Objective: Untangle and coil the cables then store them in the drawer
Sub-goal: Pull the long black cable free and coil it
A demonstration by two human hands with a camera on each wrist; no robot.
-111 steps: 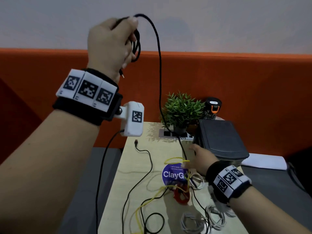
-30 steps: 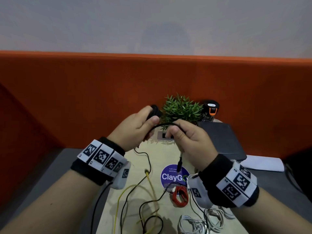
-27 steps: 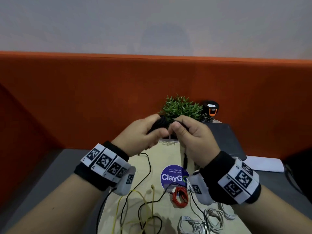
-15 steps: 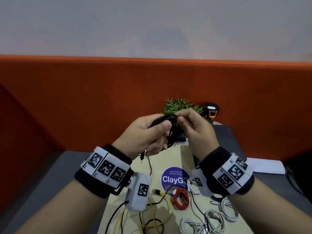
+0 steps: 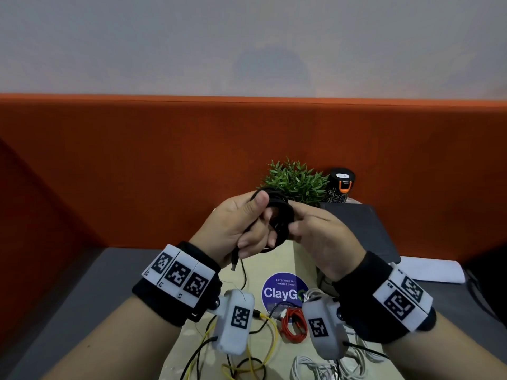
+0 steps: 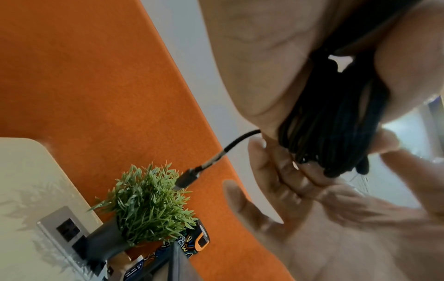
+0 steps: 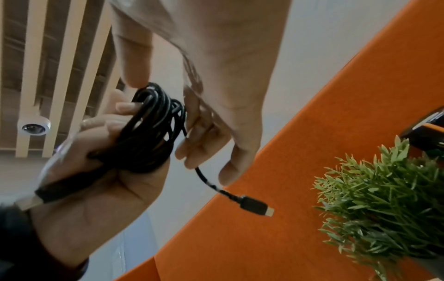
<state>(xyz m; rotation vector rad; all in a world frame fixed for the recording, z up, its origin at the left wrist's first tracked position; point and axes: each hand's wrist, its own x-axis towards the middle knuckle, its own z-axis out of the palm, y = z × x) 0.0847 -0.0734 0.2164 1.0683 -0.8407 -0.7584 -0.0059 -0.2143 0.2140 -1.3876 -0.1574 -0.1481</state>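
Black cable (image 5: 277, 215), wound into a tight bundle, sits between both hands, held up above the far end of the table (image 5: 277, 259). In the head view the left hand (image 5: 241, 229) wraps its thumb and fingers around the bundle's nine o'clock side, and a metal plug (image 5: 234, 266) hangs from it at six o'clock. The right hand (image 5: 321, 242) touches the bundle's three o'clock side with its fingertips. Half a second ago the right fingers were pinching the top of the coil; now they have slid down its side, and both hands sit slightly lower. On the table lie a yellow cable (image 5: 270, 333), a red coil (image 5: 295, 323) and white cables (image 5: 310, 366) near a blue sticker (image 5: 277, 290).

From the left wrist, the black cable (image 6: 336, 121) runs through the curled left fingers (image 6: 408, 66), and a short tail with a small plug (image 6: 186, 179) points toward seven o'clock over a potted plant (image 6: 146, 205).

From the right wrist, the left hand (image 7: 100, 199) grips the bundle (image 7: 153, 131), while the right hand's (image 7: 216, 95) fingers lie fairly straight against it; the small plug (image 7: 256, 206) dangles at five o'clock.
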